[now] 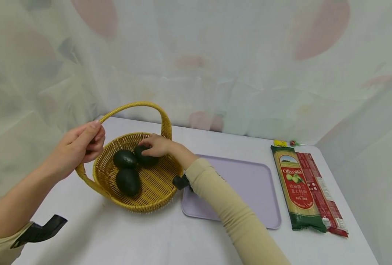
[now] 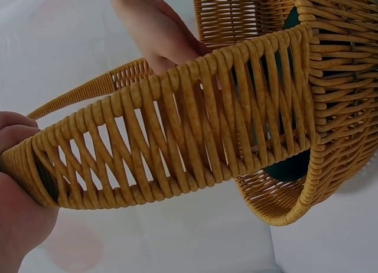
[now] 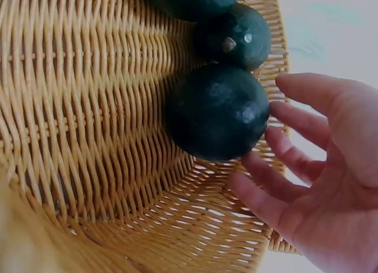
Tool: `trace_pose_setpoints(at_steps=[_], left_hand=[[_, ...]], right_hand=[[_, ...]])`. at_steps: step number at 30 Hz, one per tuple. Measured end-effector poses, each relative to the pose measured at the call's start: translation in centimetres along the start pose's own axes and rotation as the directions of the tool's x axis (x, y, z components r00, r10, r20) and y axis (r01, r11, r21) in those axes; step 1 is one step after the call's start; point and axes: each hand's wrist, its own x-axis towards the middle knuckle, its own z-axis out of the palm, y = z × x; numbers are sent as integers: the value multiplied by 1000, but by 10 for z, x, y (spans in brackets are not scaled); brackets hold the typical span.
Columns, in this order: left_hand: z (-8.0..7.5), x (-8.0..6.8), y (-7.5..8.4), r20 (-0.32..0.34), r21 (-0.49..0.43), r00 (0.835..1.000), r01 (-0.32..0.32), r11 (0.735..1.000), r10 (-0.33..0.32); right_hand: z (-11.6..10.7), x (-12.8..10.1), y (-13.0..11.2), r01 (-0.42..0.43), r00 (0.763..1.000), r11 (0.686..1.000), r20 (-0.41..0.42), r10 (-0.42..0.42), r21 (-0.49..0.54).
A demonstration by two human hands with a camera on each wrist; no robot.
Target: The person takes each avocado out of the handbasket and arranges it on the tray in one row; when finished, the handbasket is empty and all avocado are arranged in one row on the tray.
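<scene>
My left hand (image 1: 80, 145) grips the arched handle (image 1: 136, 105) of a yellow-brown wicker basket (image 1: 159, 195). The handle also shows close up in the left wrist view, with part of the left hand (image 2: 23, 208) around it. Three dark green avocados lie in the basket: one at the left (image 1: 124, 159), one in front (image 1: 128, 183) and one at the back (image 1: 149, 161). Over the back avocado reaches my right hand (image 1: 159, 145). In the right wrist view, this hand (image 3: 331, 161) has spread, slightly bent fingers at the side of the nearest avocado (image 3: 215, 113); its thumb stands apart from it.
Right of the basket lies a lilac tray (image 1: 249, 184), partly covered by the right forearm. Farther right are a pasta packet (image 1: 298, 187) and a red packet (image 1: 325, 198). Behind them sit a small yellow packet (image 1: 280, 143) and a little red item (image 1: 293, 143). A patterned curtain closes off the back.
</scene>
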Motion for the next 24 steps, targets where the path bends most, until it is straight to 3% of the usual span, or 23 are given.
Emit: trace_pose_setpoints(at_steps=[11,18,24], left_hand=[[-1,0,-1,-9,21,1000,7,1000,-7],[0,0,1,-24,43,999,23,999,-22],[0,0,2,-29,51,999,22,998,-21]], right_hand=[[0,2,0,-18,1000,1000,20,18,2],[0,0,-2,-30,991,999,130,35,-40],[2,-3,-2,-63,982,997,176,68,-37]])
